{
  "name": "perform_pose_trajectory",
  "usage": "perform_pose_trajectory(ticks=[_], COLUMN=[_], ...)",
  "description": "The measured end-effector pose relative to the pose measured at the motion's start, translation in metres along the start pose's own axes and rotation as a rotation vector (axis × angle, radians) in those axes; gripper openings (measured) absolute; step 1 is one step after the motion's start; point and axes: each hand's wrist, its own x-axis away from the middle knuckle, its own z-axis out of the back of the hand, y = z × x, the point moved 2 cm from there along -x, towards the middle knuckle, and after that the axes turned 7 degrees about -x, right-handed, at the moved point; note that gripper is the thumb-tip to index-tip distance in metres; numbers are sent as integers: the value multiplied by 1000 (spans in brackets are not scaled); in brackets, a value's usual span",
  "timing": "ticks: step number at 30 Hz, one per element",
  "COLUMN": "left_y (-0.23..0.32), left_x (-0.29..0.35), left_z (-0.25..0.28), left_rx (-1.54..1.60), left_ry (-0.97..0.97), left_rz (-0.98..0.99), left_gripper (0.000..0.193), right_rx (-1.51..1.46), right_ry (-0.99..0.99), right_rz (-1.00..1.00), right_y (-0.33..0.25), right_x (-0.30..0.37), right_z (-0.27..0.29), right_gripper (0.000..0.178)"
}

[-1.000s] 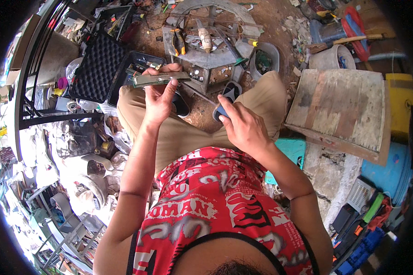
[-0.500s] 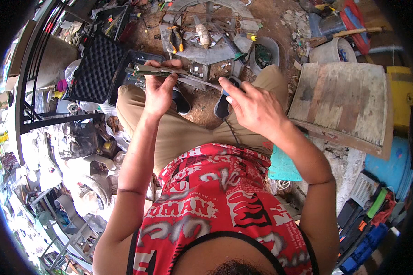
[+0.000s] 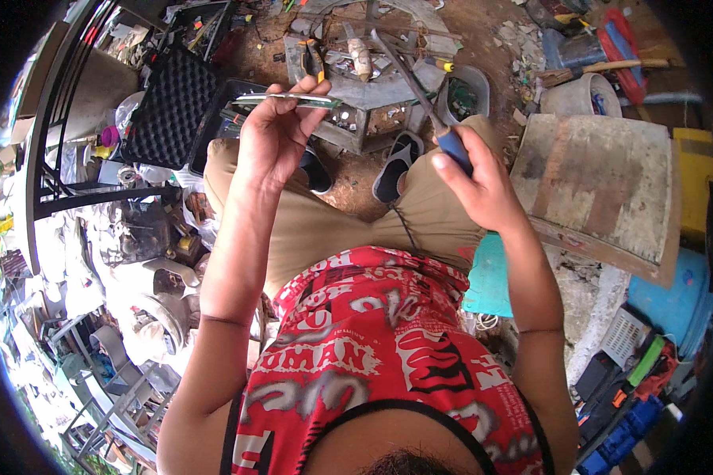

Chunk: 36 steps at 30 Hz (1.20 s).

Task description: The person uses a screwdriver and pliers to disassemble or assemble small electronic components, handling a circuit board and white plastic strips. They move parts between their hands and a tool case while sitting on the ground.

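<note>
My left hand (image 3: 271, 150) is raised in front of my left knee, its fingers and thumb closed on a thin flat green board (image 3: 289, 100). I see that board nearly edge-on, with a bright pale edge along its top. My right hand (image 3: 487, 186), over my right knee, grips the blue handle of a pry tool (image 3: 411, 83). Its long dark metal shaft points away and to the left, ending in a slightly bent tip. The tool and the board are apart. Beyond them, pliers (image 3: 316, 62) with orange-yellow handles and a tape-wrapped tool (image 3: 360, 60) lie on a flat grey frame (image 3: 388, 93).
A black foam-lined case (image 3: 170, 111) stands open at the left. To the right are a grey bin (image 3: 482, 83) with green pieces inside, a whitish bucket (image 3: 566, 101) and a worn wooden board (image 3: 594, 178). Mixed scrap (image 3: 139, 277) fills the left side.
My right hand has moved right and turned, drawing the pry tool away from the board, its tip now pointing away. My left hand has tilted the board to nearly edge-on.
</note>
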Motion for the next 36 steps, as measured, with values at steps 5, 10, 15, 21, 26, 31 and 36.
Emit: perform_pose_trajectory(ticks=[5, 10, 15, 21, 26, 31, 36], left_y=[-22, -30, -37, -39, -38, -36, -41], left_x=[14, 30, 33, 39, 37, 58, 35], left_z=[-23, -32, -24, -30, -35, -21, -37], left_rx=[-151, -258, -499, -503, -496, -407, -315], left_ry=[-68, -95, -135, -23, 27, 109, 177], left_rz=[39, 77, 71, 156, 186, 118, 161], left_gripper=[32, 39, 45, 42, 43, 56, 45], right_rx=[-181, 27, 38, 13, -84, -477, -256], right_ry=[-83, -187, -305, -192, -152, 63, 162], right_rz=[64, 132, 233, 317, 385, -45, 116], right_y=[0, -16, -4, 3, 12, 47, 53], right_x=[-42, -62, -61, -50, -53, -72, -69], right_z=[-30, -43, -43, -50, -56, -1, -39], right_gripper=[33, 42, 41, 39, 30, 17, 21])
